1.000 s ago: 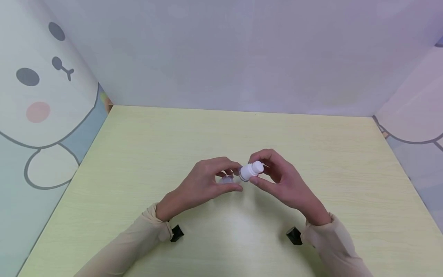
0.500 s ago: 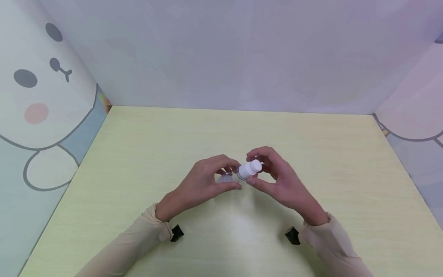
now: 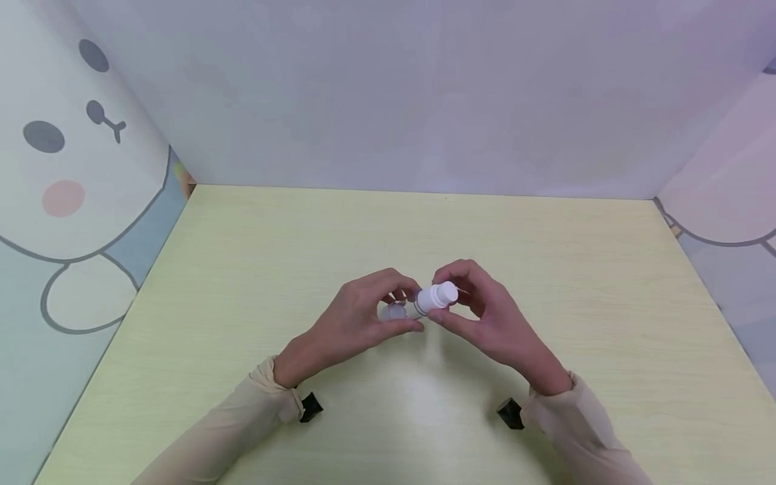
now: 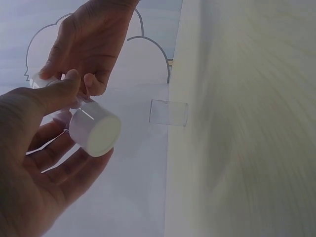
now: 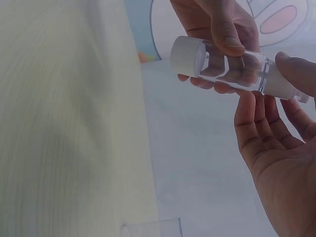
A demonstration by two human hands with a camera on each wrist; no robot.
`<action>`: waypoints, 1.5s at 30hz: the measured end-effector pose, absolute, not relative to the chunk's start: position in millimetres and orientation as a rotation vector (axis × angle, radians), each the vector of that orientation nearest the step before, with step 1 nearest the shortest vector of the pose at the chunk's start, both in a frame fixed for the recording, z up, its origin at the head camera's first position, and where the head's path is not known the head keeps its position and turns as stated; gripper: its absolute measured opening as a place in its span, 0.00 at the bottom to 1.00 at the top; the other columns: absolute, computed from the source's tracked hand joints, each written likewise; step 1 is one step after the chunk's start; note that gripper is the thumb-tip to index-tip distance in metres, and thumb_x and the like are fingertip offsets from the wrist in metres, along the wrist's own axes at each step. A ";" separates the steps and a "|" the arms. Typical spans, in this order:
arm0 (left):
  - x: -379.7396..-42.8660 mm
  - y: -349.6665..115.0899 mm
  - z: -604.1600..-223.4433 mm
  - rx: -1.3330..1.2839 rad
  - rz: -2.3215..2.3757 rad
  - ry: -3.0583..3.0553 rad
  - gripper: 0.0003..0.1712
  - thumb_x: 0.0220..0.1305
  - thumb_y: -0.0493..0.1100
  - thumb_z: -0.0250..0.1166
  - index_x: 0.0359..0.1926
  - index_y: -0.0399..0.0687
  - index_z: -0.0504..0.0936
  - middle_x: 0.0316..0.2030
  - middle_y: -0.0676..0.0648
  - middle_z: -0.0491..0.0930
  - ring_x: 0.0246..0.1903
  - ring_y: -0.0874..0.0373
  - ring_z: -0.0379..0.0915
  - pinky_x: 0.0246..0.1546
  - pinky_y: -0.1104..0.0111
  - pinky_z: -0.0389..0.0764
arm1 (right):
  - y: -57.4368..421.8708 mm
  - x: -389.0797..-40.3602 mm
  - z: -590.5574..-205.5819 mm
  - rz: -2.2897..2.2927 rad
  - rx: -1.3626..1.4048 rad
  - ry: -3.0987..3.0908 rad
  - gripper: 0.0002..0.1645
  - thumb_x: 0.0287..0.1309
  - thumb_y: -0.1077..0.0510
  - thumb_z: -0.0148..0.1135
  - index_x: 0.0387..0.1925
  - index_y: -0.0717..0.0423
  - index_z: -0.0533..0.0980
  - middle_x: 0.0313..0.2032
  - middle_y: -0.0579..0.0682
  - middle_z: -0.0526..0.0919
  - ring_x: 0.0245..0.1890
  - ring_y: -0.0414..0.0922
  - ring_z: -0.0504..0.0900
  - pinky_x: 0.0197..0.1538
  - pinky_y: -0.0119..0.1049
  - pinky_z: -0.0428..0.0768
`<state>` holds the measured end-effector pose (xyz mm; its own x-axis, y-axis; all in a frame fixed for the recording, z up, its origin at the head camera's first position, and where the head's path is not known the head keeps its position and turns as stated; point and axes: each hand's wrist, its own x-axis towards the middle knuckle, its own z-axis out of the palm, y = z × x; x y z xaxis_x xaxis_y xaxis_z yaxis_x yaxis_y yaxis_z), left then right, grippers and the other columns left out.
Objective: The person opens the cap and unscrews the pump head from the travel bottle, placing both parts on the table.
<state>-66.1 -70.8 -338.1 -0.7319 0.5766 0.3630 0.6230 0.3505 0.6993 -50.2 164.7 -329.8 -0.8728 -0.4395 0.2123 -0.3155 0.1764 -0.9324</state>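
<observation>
A small clear pump bottle [image 5: 232, 66] with a white base and a white collar is held tilted in the air between both hands. My left hand [image 3: 364, 313] grips its clear body, thumb on one side and fingers on the other. The white base [image 4: 101, 133] points toward the left wrist camera. At the other end, my right hand [image 3: 488, 313] pinches the white pump top [image 3: 438, 295] between thumb and fingers. The head view shows the pump top best, while the left fingers partly hide the body.
A clear plastic open-looking cylinder [image 4: 169, 113] stands on the pale wooden table [image 3: 291, 236], visible in both wrist views. A grey-white wall [image 3: 424, 101] rises behind the table. Cartoon-printed panels [image 3: 67, 283] flank it. Black wrist devices [image 3: 311, 408] show at the cuffs.
The right hand has shifted slightly left with the pump top, bringing it closer to the left hand. Its fingers have been repositioned on the pump top. The left hand stays nearly still.
</observation>
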 end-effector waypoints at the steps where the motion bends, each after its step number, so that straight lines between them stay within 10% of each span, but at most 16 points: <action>1: -66.2 -70.8 -338.2 -1.127 -1.355 -2.538 0.22 0.53 0.51 0.76 0.48 0.55 0.80 0.40 0.59 0.80 0.40 0.65 0.77 0.45 0.76 0.82 | 165.2 -50.4 -329.8 -1.806 -0.766 2.316 0.26 0.56 0.67 0.69 0.52 0.49 0.69 0.48 0.46 0.76 0.47 0.45 0.78 0.51 0.33 0.82; 45: -64.9 -70.7 -338.7 -1.124 -1.339 -2.560 0.23 0.53 0.52 0.76 0.49 0.55 0.79 0.41 0.60 0.80 0.40 0.65 0.77 0.45 0.76 0.82 | 168.3 -52.1 -330.0 -1.813 -0.926 2.271 0.23 0.58 0.70 0.65 0.53 0.53 0.70 0.48 0.50 0.75 0.47 0.45 0.76 0.55 0.34 0.80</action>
